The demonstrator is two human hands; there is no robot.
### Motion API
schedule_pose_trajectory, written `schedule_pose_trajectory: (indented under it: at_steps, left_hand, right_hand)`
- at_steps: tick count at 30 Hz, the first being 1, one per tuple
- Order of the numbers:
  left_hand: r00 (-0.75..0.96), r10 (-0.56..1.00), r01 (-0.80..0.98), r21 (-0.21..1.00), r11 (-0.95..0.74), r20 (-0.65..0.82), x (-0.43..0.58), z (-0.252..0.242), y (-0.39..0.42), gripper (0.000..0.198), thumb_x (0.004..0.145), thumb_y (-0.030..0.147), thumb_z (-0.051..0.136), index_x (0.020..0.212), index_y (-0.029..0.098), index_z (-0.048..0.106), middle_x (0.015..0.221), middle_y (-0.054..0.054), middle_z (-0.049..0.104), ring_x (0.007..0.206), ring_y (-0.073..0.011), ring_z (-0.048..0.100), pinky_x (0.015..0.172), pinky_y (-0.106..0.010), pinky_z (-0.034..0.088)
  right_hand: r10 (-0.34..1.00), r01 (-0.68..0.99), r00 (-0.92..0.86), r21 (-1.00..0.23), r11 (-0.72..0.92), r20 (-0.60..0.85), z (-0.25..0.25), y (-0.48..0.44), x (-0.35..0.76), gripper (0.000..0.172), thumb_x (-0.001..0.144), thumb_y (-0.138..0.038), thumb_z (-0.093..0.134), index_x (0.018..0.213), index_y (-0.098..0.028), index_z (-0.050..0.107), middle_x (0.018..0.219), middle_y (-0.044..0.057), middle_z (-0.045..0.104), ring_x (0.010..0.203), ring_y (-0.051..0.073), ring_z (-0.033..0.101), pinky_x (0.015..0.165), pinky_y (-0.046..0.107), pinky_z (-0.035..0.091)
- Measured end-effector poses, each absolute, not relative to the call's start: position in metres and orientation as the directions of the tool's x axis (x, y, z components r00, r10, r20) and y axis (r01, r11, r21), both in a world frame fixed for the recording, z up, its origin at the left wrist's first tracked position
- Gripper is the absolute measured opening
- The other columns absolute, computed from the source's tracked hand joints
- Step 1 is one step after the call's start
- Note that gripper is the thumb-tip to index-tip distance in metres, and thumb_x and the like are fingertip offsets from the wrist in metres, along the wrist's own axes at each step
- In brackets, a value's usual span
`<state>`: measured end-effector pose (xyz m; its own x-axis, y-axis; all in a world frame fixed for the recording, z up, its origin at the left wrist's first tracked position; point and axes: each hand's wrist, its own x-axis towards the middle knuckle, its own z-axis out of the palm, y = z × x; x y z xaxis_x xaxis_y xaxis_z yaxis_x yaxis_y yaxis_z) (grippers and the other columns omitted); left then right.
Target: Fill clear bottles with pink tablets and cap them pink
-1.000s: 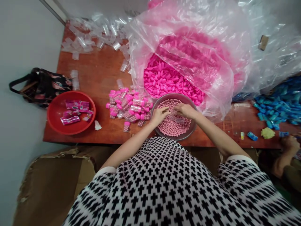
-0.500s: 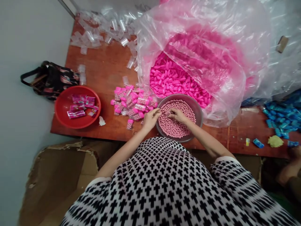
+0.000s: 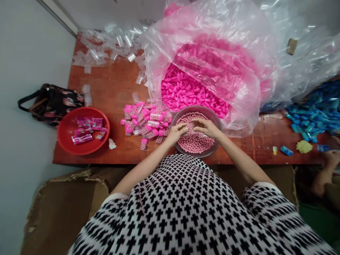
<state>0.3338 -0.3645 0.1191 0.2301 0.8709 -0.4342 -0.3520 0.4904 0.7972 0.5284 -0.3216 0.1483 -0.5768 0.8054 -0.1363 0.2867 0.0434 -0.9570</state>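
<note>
Both hands are above a grey bowl [image 3: 219, 136] of small pink beads [image 3: 196, 144]. Between my fingers is a small clear plastic container [image 3: 189, 128] that looks filled with pink beads. My left hand [image 3: 177, 134] pinches its left side. From the right, my right hand [image 3: 206, 128] closes its curved fingers round the other side; a clear glint shows under that hand. Left of the bowl lies a pile of filled clear containers with pink caps [image 3: 148, 120]. One capped container [image 3: 143, 144] stands apart at the front.
Behind the bowl, a large clear plastic bag [image 3: 244, 99] holds loose pink caps [image 3: 183, 90]. Empty clear containers [image 3: 92, 55] lie at the back left. A red bowl [image 3: 84, 150] with pink packets and a black bag [image 3: 57, 101] stand left. Blue pieces [image 3: 308, 120] and another person's hand [image 3: 333, 157] are right.
My hands have come up slightly from the beads, and the clear container now shows between them. The right fingers have spread wider. The whole view has shifted a little.
</note>
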Motion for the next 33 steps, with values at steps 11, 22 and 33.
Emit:
schedule_pose_trajectory:
  at_steps: [11,22,33]
  left_hand:
    - [0.224,0.89,-0.223,0.869,0.442,-0.396,0.329,0.109,-0.367,0.048,0.063,0.04,0.075,0.103,0.014,0.067,0.092,-0.004,0.069,0.076,-0.016,0.064,0.078,-0.036,0.055]
    - [0.12,0.953,0.139,0.955,0.26,-0.277,0.319,0.09,-0.365,0.037,0.075,0.037,0.062,0.106,0.017,0.068,0.107,-0.008,0.07,0.1,-0.0233,0.064,0.093,-0.041,0.048]
    - [0.088,0.971,0.255,0.947,0.195,-0.224,0.322,0.098,-0.35,0.028,0.078,0.029,0.06,0.103,0.02,0.068,0.107,-0.006,0.07,0.1,-0.0218,0.064,0.094,-0.039,0.047]
  right_hand:
    - [0.898,0.769,-0.373,-0.62,0.158,-0.234,0.137,-0.336,0.526,0.03,0.09,-0.021,0.046,0.117,-0.016,0.059,0.104,0.007,0.069,0.095,0.016,0.063,0.085,0.027,0.047]
    - [0.766,0.926,-0.363,-0.115,0.359,-0.531,0.092,-0.313,0.509,0.032,0.09,-0.01,0.037,0.101,-0.006,0.066,0.104,0.022,0.067,0.099,0.024,0.063,0.082,0.03,0.047]
    - [0.891,0.912,-0.332,-0.348,0.218,-0.311,0.116,-0.31,0.523,0.029,0.093,-0.03,0.042,0.099,-0.015,0.065,0.101,0.011,0.069,0.093,0.018,0.063,0.081,0.026,0.046]
